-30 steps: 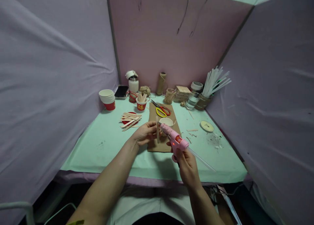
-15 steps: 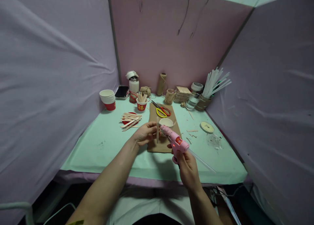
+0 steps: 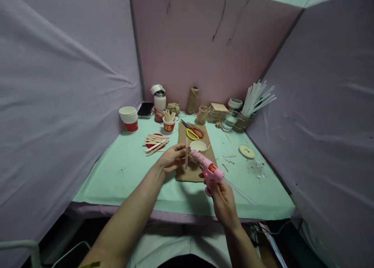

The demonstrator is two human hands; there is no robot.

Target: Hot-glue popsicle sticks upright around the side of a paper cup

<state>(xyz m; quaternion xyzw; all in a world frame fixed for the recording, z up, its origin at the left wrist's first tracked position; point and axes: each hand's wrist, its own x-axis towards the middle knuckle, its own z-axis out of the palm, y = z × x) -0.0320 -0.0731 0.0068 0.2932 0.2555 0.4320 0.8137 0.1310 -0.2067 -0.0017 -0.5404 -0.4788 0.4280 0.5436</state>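
Note:
In my left hand [image 3: 174,158] is a flat wooden craft stick [image 3: 186,155], pinched upright between the fingers. My right hand [image 3: 222,199] is wrapped round the handle of a pink hot glue gun [image 3: 207,166], with a clear glue stick [image 3: 241,192] poking out of its back. The gun's nozzle points left and is at the craft stick; whether it touches cannot be made out. Just behind the nozzle a pale paper cup [image 3: 198,145] stands on a brown cardboard sheet [image 3: 187,176], its lower part hidden by the gun.
Scissors [image 3: 193,133] lie at the cardboard's far end. Loose craft sticks [image 3: 156,143] are piled on a red lid at left, near a cup of sticks [image 3: 168,125] and stacked paper cups [image 3: 129,119]. At right are a round yellowish lid [image 3: 247,151], wood scraps and a bundle of glue sticks [image 3: 257,99].
The craft stick and the glue gun's nozzle have shifted very slightly left. Both hands keep their grips, and everything else on the table stays in place.

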